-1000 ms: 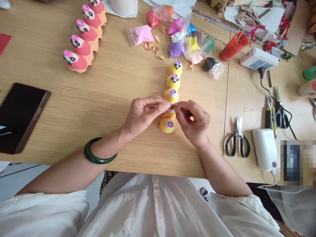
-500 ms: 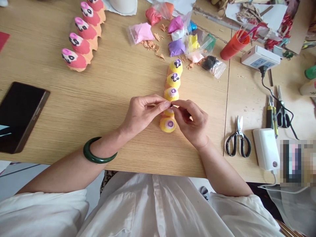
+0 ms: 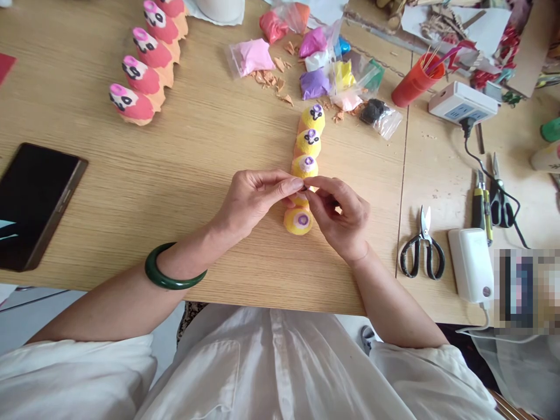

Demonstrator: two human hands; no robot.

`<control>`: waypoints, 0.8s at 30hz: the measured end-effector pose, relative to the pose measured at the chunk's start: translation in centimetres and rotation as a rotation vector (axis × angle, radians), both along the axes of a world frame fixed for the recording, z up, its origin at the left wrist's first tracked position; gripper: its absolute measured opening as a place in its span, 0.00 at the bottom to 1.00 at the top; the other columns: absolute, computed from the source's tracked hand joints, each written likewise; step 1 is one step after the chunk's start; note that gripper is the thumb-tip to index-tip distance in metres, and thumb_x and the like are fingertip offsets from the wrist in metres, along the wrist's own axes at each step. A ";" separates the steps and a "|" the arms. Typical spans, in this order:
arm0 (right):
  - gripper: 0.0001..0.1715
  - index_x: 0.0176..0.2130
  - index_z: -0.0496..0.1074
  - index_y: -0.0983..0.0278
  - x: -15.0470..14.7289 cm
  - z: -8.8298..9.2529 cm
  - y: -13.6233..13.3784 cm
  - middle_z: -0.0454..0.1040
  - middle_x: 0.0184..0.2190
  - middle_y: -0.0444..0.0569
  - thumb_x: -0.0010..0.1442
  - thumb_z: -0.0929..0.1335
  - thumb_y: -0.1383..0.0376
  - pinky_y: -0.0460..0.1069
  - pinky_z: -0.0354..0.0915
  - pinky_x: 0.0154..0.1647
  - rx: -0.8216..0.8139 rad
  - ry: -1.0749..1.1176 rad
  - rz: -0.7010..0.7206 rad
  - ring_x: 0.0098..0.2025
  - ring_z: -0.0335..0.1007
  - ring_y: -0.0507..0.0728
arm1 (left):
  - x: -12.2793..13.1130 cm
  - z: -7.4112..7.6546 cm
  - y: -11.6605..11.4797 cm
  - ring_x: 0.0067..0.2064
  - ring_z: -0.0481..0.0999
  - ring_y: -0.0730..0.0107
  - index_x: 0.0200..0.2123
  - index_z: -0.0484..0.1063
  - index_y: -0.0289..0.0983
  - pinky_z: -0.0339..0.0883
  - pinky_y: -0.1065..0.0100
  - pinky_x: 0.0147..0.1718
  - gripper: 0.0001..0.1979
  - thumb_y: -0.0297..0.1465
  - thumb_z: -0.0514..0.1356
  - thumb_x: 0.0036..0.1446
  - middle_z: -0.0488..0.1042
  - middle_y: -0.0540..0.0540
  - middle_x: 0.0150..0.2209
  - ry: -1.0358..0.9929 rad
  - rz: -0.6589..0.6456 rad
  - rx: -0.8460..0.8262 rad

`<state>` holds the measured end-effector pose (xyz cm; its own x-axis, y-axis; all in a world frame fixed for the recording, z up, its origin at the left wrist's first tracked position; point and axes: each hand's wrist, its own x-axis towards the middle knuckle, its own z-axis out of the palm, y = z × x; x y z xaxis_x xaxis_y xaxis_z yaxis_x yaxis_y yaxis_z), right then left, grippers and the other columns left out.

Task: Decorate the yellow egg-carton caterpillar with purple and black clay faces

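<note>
Two hands meet over our row: our left hand (image 3: 254, 201), wearing a green bangle (image 3: 175, 274), and our right hand (image 3: 339, 219) pinch a tiny pale piece (image 3: 308, 188) between pressed fingertips (image 3: 296, 184). Five yellow egg-carton figures (image 3: 304, 166) line up beneath on our wooden counter (image 3: 184, 233), with black-handled scissors (image 3: 422, 248) to the right.

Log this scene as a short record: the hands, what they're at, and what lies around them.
hands: left hand and right hand, fingertips together, holding something too small to tell
under hands: row of five yellow egg-carton figures
left wrist: green bangle
nearby: pink egg-carton figures, bagged clay, black-handled scissors
</note>
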<state>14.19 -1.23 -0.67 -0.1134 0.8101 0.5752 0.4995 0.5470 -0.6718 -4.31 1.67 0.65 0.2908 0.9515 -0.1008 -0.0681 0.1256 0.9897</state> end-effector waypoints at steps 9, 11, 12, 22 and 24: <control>0.09 0.45 0.79 0.60 0.0 0.3 0.3 0.77 0.31 0.40 0.68 0.73 0.74 0.44 0.60 0.24 0.084 0.051 0.054 0.24 0.62 0.46 | 0.2 0.4 0.0 0.38 0.84 0.63 0.32 0.86 0.38 0.80 0.64 0.42 0.22 0.52 0.74 0.54 0.86 0.45 0.35 -0.027 -0.008 -0.056; 0.08 0.45 0.78 0.60 -0.1 0.3 0.3 0.77 0.31 0.40 0.69 0.73 0.72 0.44 0.60 0.24 0.077 0.043 0.040 0.24 0.61 0.46 | 0.2 0.4 0.0 0.37 0.84 0.63 0.31 0.85 0.38 0.80 0.65 0.42 0.22 0.53 0.75 0.53 0.86 0.46 0.34 -0.030 -0.006 -0.059; 0.06 0.45 0.78 0.60 -0.1 0.3 0.3 0.77 0.30 0.40 0.69 0.72 0.71 0.44 0.60 0.23 0.071 0.040 0.031 0.24 0.61 0.46 | 0.2 0.3 0.0 0.37 0.84 0.62 0.31 0.85 0.38 0.80 0.64 0.41 0.22 0.53 0.74 0.53 0.86 0.46 0.34 -0.029 -0.004 -0.063; 0.05 0.47 0.77 0.60 0.0 0.0 0.2 0.80 0.32 0.41 0.71 0.71 0.68 0.44 0.62 0.23 0.025 0.010 0.024 0.24 0.64 0.46 | 0.2 -0.2 -0.1 0.41 0.87 0.59 0.34 0.85 0.38 0.82 0.62 0.43 0.20 0.51 0.72 0.58 0.86 0.45 0.36 -0.024 0.024 -0.099; 0.06 0.47 0.78 0.60 0.0 0.0 0.2 0.80 0.33 0.42 0.71 0.71 0.69 0.44 0.63 0.24 0.036 0.006 0.022 0.24 0.65 0.46 | 0.2 -0.2 -0.1 0.41 0.87 0.58 0.34 0.85 0.38 0.82 0.62 0.43 0.20 0.50 0.71 0.58 0.86 0.45 0.36 -0.034 0.014 -0.119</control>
